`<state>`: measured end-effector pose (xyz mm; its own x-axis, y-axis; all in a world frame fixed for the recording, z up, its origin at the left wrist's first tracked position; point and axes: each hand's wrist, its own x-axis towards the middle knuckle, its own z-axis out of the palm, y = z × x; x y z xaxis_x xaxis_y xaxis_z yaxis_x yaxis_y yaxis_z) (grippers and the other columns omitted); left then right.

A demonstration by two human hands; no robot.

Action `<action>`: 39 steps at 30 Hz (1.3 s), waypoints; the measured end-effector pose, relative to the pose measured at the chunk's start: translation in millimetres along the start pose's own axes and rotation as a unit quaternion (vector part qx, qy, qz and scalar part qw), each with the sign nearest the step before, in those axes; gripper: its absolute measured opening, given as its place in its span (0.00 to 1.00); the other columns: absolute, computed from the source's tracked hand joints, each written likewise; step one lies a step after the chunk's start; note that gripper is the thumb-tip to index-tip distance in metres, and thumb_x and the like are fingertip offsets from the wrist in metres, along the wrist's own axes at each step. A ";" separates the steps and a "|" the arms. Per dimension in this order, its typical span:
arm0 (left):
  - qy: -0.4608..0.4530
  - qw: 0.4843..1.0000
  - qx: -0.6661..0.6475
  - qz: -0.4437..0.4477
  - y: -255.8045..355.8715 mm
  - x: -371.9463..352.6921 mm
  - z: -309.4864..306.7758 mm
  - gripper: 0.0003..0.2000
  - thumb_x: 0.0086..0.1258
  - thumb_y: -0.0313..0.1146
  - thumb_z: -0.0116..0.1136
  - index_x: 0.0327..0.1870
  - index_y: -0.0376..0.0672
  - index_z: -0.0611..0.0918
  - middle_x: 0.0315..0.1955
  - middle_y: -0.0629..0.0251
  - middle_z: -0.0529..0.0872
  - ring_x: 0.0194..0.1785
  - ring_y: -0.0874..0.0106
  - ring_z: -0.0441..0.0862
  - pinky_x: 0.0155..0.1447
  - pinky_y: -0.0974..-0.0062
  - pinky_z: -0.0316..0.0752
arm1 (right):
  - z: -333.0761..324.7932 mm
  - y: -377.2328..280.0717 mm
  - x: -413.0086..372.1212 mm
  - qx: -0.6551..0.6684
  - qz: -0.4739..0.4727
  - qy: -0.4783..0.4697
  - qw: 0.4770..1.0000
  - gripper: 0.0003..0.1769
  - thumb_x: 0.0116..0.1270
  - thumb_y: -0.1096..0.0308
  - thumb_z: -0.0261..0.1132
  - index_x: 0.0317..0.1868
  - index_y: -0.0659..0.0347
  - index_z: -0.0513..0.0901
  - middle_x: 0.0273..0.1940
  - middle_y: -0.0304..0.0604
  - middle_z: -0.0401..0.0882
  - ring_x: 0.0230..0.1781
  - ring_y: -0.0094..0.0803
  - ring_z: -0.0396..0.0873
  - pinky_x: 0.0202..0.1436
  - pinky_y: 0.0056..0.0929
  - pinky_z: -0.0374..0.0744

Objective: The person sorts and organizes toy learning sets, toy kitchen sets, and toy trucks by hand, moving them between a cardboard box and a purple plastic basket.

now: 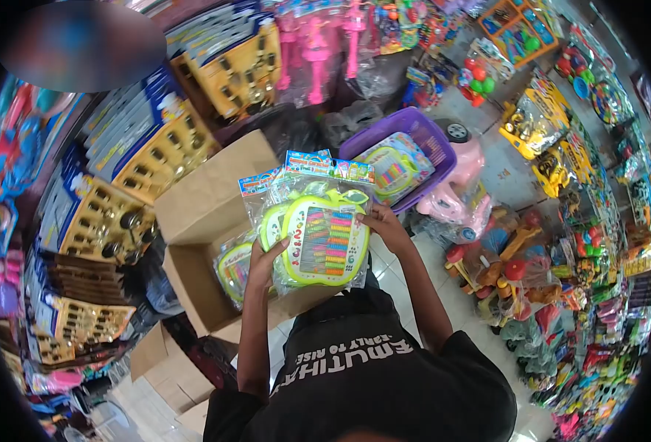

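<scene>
Both my hands hold a small stack of bagged, apple-shaped counting toys (329, 239), green-rimmed with rows of coloured beads and a blue header card. My left hand (268, 261) grips the left edge, thumb on top of the bag. At the right edge, my right hand (383, 223) pinches the packaging. Beneath and to the left stands an open cardboard box (193, 283), with another bagged counting toy (235, 272) inside. Beyond my right hand, a purple basket (442, 132) contains a similar bagged toy (392, 173).
A pink ride-on toy (462, 184) stands right of the basket. Bagged wooden toys (513, 254) lie on the tiled floor nearby. Carded toy sets (167, 151) hang at left, and yellow toy vehicles (539, 121) hang at right. More cardboard (174, 376) lies at lower left.
</scene>
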<state>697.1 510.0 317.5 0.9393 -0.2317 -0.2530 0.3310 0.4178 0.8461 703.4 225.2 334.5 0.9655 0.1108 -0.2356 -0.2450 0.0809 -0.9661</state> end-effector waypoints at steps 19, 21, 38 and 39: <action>0.280 0.947 0.064 0.147 -36.5 152.6 102.2 0.16 0.63 0.33 0.60 0.49 0.37 0.75 0.37 0.66 0.79 0.39 0.77 0.77 0.43 0.78 0.72 | -282.9 28.0 88.2 0.197 0.101 0.142 0.965 0.16 0.63 0.65 0.63 0.50 0.52 0.70 0.42 0.34 0.78 0.37 0.25 0.79 0.39 0.25 0.77; 0.299 0.941 0.059 0.148 -34.4 153.6 94.3 0.17 0.63 0.33 0.60 0.51 0.37 0.74 0.40 0.64 0.79 0.40 0.75 0.78 0.44 0.76 0.73 | -290.5 47.9 112.8 0.190 0.124 0.161 0.961 0.16 0.63 0.66 0.63 0.49 0.52 0.69 0.42 0.35 0.77 0.36 0.27 0.79 0.38 0.26 0.77; 0.294 0.950 0.055 0.093 -65.5 174.8 145.1 0.19 0.63 0.33 0.60 0.52 0.32 0.74 0.43 0.61 0.80 0.44 0.73 0.78 0.49 0.75 0.72 | -279.6 116.1 160.3 0.141 0.331 0.168 0.918 0.23 0.60 0.65 0.63 0.54 0.57 0.68 0.58 0.47 0.63 0.58 0.41 0.64 0.55 0.56 0.69; 0.282 0.954 0.054 0.083 -65.7 175.8 148.6 0.19 0.63 0.33 0.60 0.52 0.32 0.74 0.43 0.61 0.80 0.44 0.73 0.78 0.49 0.75 0.72 | -278.6 122.6 164.8 0.141 0.330 0.167 0.918 0.23 0.60 0.65 0.63 0.54 0.57 0.68 0.58 0.47 0.63 0.58 0.41 0.64 0.55 0.56 0.69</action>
<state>827.1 311.3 287.2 0.8873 0.3519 -0.2981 0.1910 0.3080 0.9320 857.0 -22.5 147.9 0.5594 -0.0783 -0.8252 -0.7549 0.3629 -0.5462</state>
